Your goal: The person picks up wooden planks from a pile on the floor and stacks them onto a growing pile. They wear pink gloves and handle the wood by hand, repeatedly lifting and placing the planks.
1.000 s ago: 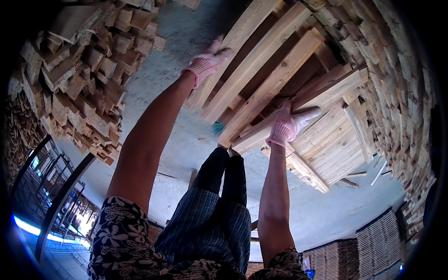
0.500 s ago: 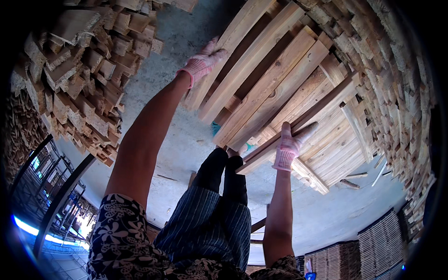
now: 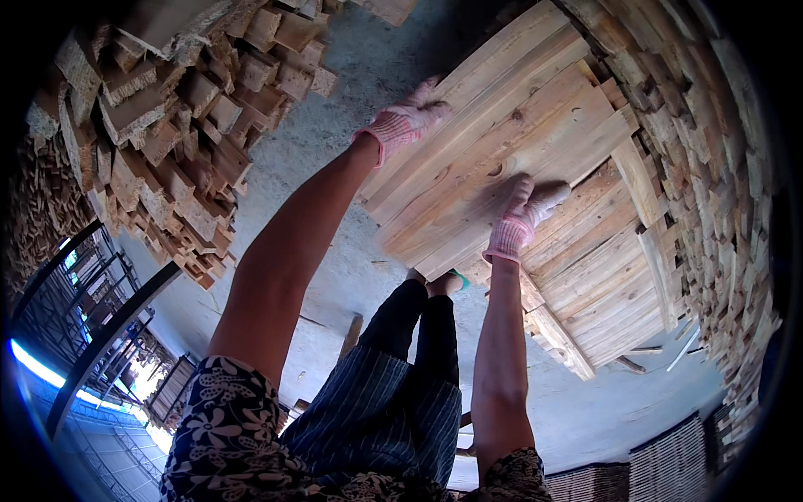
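Observation:
A layer of pale wooden boards (image 3: 493, 159) lies side by side, with its edges pressed close together. My left hand (image 3: 410, 121), in a pink and white knitted glove, rests against the outer left edge, its fingers stretched along the wood. On the opposite side, my gloved right hand (image 3: 523, 219) lies at the right edge of the layer. Its thumb reaches over the face of the nearest board, apart from the straight fingers at the edge. Beneath and to the right shows a lower layer of boards (image 3: 619, 259) with crosswise strips (image 3: 637, 180) on it.
A tall stack of board ends (image 3: 159, 125) rises at the left. Rough stacked timber (image 3: 703, 159) forms a wall along the right. Dark metal posts (image 3: 113, 347) stand at lower left. Slatted stacks (image 3: 669, 464) and the concrete floor (image 3: 318, 251) show lower in view.
The gaps between the boards have closed. The tilted plank under my right hand now lies flat with the others. My right hand moved up toward the left hand; the view shifted.

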{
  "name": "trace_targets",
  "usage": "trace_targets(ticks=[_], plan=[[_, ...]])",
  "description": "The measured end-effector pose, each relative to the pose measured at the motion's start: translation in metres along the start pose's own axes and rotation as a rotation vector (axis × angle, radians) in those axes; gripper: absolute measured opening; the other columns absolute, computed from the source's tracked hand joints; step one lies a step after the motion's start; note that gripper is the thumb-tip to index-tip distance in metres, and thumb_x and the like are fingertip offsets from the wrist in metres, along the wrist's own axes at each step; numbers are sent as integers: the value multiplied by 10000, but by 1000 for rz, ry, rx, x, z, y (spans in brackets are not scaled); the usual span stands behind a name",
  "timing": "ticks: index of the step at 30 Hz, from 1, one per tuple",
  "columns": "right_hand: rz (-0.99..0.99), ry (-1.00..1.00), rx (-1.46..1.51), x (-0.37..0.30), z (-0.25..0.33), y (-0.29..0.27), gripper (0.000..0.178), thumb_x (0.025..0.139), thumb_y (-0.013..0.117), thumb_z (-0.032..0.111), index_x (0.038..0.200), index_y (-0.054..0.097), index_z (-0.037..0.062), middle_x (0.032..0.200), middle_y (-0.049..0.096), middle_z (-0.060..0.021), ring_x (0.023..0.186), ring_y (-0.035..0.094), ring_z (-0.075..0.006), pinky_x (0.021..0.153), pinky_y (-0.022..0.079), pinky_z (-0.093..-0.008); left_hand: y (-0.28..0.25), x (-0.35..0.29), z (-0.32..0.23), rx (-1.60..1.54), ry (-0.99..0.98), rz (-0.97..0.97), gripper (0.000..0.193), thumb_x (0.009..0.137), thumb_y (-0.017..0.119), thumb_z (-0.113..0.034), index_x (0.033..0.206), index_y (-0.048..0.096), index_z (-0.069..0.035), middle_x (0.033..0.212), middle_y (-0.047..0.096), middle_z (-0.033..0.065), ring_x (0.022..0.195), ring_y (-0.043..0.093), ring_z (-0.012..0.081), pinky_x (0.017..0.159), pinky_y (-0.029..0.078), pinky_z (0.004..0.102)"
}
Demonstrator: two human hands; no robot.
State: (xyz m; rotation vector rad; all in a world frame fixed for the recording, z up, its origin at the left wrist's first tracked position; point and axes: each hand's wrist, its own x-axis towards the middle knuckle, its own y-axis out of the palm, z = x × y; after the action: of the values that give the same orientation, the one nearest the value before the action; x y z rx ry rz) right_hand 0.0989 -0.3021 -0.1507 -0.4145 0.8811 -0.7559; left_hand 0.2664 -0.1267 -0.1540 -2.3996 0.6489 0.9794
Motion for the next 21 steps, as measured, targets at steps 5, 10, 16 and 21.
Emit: trace_targets(ticks=[5, 10, 16, 21], plan=[[28, -138, 125, 0, -9, 11, 872, 986, 562, 432, 1581, 35, 74, 1641, 74, -183, 1513, 115, -298, 1221, 147, -378, -16, 15, 26, 204, -1, 10, 820, 939, 617, -451, 1576, 185, -171, 1422, 516, 95, 1245, 512, 199, 1027, 412, 324], [-6, -52, -94, 13, -2, 14, 877, 982, 503, 519, 1583, 35, 85, 1618, 98, -249, 1494, 152, -371, 1196, 218, -392, -10, 16, 32, 138, 9, 33, 851, 927, 619, -463, 1563, 177, -109, 1438, 514, 146, 1297, 510, 249, 1055, 417, 346], [25, -8, -179, 14, -1, 19, 942, 947, 516, 562, 1586, -39, 150, 1566, 172, -336, 1441, 248, -464, 1131, 324, -455, -9, 13, 25, 3, 51, 22, 856, 929, 664, -371, 1558, 161, -81, 1404, 534, 171, 1223, 563, 251, 1045, 431, 334], [-339, -634, -363, 34, -50, 29, 785, 908, 606, 512, 1475, 334, 44, 1222, 559, -239, 1008, 585, -371, 837, 482, -470, -4, -8, 19, 182, 267, -141, 649, 946, 616, -413, 1449, 365, -89, 1250, 632, 142, 1179, 587, 250, 981, 480, 351]])
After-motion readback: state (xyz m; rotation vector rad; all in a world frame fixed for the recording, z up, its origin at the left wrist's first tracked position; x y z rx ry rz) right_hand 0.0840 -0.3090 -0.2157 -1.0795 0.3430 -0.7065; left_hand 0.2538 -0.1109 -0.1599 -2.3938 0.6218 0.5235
